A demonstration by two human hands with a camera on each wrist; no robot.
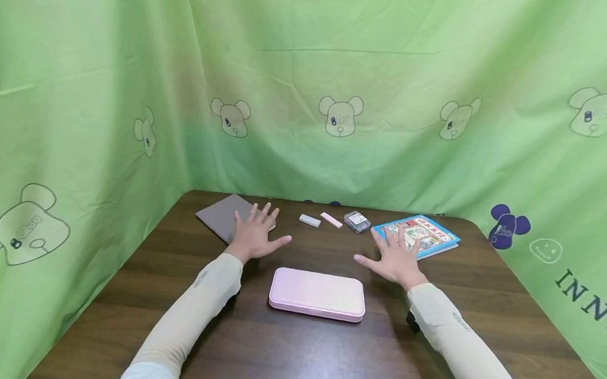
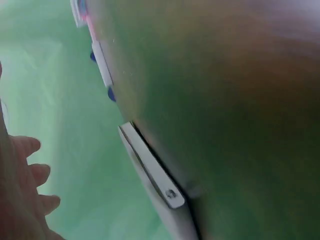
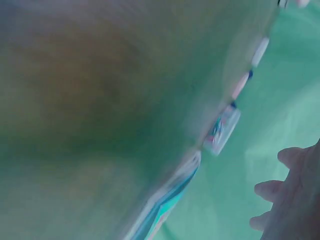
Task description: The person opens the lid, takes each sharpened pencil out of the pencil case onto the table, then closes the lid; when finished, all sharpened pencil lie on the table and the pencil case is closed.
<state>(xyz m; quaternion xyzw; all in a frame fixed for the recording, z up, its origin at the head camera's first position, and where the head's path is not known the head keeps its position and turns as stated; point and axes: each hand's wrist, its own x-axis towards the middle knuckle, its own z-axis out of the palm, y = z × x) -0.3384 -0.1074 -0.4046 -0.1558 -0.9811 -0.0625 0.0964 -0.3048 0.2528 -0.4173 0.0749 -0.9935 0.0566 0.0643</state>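
A dark wooden table point(image 1: 301, 348) carries a pink case point(image 1: 317, 293) at centre front and, along its far edge from left to right, a grey-brown notebook point(image 1: 221, 215), a white eraser point(image 1: 309, 220), a pink eraser point(image 1: 331, 219), a small clear box point(image 1: 357, 221) and a blue picture book point(image 1: 423, 233).

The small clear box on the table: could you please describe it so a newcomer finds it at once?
On the dark wooden table, look along the far edge to the colourful book. Just left of it sits the small clear box, see-through and blocky, unlike the flat white and pink pieces farther left.

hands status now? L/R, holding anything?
Left hand: open, fingers spread, holding nothing, over the brown notebook.
Right hand: open, fingers spread, holding nothing, by the picture book.
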